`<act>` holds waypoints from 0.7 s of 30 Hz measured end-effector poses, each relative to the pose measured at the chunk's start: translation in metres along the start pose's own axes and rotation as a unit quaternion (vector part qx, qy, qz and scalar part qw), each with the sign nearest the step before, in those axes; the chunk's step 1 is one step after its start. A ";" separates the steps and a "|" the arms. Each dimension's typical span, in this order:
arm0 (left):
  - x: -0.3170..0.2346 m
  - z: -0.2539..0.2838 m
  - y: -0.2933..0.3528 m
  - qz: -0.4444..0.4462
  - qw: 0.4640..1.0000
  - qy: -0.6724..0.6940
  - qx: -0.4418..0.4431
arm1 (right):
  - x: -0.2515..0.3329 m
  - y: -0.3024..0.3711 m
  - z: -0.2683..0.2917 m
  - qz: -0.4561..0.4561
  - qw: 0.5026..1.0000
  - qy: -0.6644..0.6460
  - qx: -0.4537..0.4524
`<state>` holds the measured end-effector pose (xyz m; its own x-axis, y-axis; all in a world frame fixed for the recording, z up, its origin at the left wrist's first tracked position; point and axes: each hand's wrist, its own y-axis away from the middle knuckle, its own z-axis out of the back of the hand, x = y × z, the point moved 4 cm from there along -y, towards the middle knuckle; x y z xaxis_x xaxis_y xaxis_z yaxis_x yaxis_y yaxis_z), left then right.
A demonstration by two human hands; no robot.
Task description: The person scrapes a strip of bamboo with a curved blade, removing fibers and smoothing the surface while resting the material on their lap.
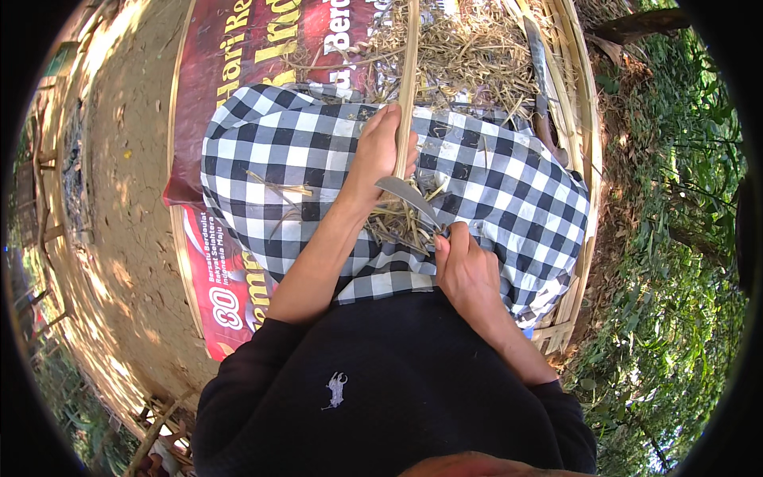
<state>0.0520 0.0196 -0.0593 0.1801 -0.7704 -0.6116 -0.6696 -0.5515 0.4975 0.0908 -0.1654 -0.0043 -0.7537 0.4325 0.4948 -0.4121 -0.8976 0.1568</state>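
Long, pale split-bamboo strip (408, 71) runs from the top centre of the frame down to the middle, where the left hand (383, 151) is wrapped around it. The right hand (469, 270) is closed on a small grey curved-blade knife (412, 197) — its blade at the strip's lower end — above black-and-white checked cloth (258, 155). Dry straw-coloured shavings (477, 56) lie upper centre.

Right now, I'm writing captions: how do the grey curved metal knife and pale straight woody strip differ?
The grey curved metal knife is short; the pale straight woody strip is long, running past the top edge. The right hand grips the knife; the left hand, the strip. Both are hand-held.
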 end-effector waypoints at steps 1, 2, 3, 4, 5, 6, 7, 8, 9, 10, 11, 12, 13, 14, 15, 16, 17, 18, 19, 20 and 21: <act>0.000 0.000 0.000 -0.002 1.000 0.004 0.002 | -0.001 -0.002 0.000 -0.005 1.000 -0.001 0.002; 0.000 -0.001 0.000 -0.002 1.000 0.013 0.008 | -0.002 -0.004 0.001 -0.011 1.000 -0.001 0.003; 0.000 -0.001 0.001 -0.001 1.000 0.022 0.014 | -0.003 -0.005 0.001 -0.017 1.000 -0.002 0.005; 0.001 -0.002 0.000 -0.001 0.999 0.030 0.021 | -0.002 -0.007 0.002 -0.013 1.000 0.000 0.003; 0.001 -0.002 0.000 -0.003 0.999 0.033 0.028 | -0.001 -0.008 0.002 -0.009 1.000 0.001 0.002; 0.000 0.000 0.000 -0.004 0.999 0.037 0.035 | 0.000 -0.009 0.003 -0.005 1.000 0.003 0.001; -0.001 0.000 0.000 -0.008 0.998 0.039 0.043 | -0.001 -0.010 0.003 0.012 0.999 0.022 -0.021; -0.001 -0.001 0.000 -0.006 0.999 0.043 0.032 | -0.003 -0.011 0.001 0.030 0.998 0.042 -0.044; -0.001 -0.004 0.001 -0.005 0.999 0.047 0.020 | -0.005 -0.013 0.000 0.048 0.995 0.061 -0.066; 0.000 -0.004 0.002 -0.003 0.999 0.051 0.006 | -0.007 -0.017 0.001 0.053 0.994 0.069 -0.073; 0.000 -0.004 0.002 -0.009 0.998 0.053 0.018 | -0.010 -0.022 0.003 0.058 0.992 0.076 -0.080; 0.001 -0.002 0.000 -0.015 0.998 0.056 0.030 | -0.011 -0.026 0.004 0.064 0.991 0.084 -0.087; 0.000 -0.002 -0.001 -0.021 0.997 0.059 0.044 | -0.011 -0.030 0.006 0.068 0.990 0.085 -0.089; 0.000 -0.002 0.000 -0.032 0.997 0.046 0.059 | -0.010 -0.032 0.008 0.072 0.989 0.087 -0.091; -0.002 -0.004 0.000 -0.044 0.996 0.033 0.075 | -0.009 -0.035 0.010 0.077 0.989 0.088 -0.094; -0.005 -0.006 0.000 -0.059 0.994 0.019 0.092 | -0.010 -0.038 0.010 0.066 0.989 0.094 -0.094; -0.006 -0.007 0.000 -0.055 0.993 0.033 0.098 | -0.011 -0.041 0.011 0.076 0.987 0.101 -0.103; -0.007 -0.008 0.000 -0.052 0.992 0.047 0.103 | -0.011 -0.045 0.012 0.086 0.984 0.107 -0.112; -0.006 -0.009 0.000 -0.048 0.991 0.063 0.109 | -0.014 -0.049 0.012 0.096 0.982 0.114 -0.120; -0.009 -0.010 -0.002 -0.024 0.993 0.075 0.088 | -0.021 -0.054 0.012 0.047 0.975 0.170 -0.133; -0.004 -0.015 0.003 -0.007 0.996 0.063 0.057 | -0.032 -0.062 0.012 -0.001 0.964 0.224 -0.145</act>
<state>0.0605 0.0160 -0.0465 0.2745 -0.8011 -0.5319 -0.7425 -0.5281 0.4121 0.1464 -0.1247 -0.0191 -0.8712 0.4866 0.0651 -0.4909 -0.8629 -0.1197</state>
